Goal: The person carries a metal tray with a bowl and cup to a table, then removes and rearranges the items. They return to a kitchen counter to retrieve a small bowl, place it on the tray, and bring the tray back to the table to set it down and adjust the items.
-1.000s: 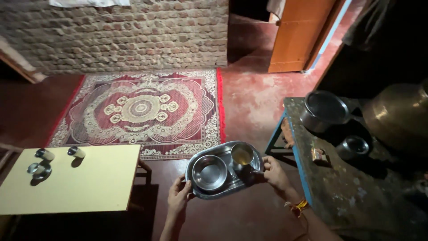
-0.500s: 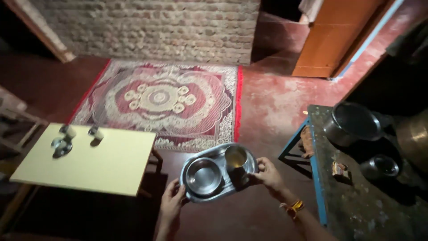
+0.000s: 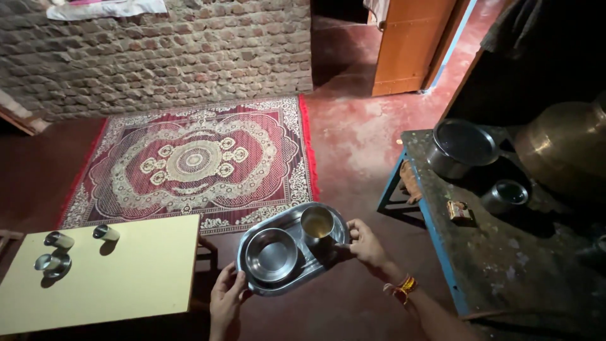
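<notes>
I carry a steel compartment tray (image 3: 297, 275) level over the red floor, between two tables. My left hand (image 3: 225, 297) grips its near-left rim and my right hand (image 3: 365, 243) grips its right rim. On the tray stand an empty steel bowl (image 3: 271, 254) and a steel cup (image 3: 317, 225) with yellowish liquid in it. A beaded band circles my right wrist.
A pale yellow low table (image 3: 126, 271) at the left bears three small steel cups (image 3: 58, 240). At the right a dark blue-framed table (image 3: 499, 252) holds a pot (image 3: 461, 146), a small steel vessel (image 3: 507, 196), a little box (image 3: 459, 210) and a large brass vessel (image 3: 568, 148). A patterned rug (image 3: 196, 158) lies ahead before a brick wall.
The tray and both hands have shifted a little left toward the yellow table. The view swung back to the right and the grip is unchanged.
</notes>
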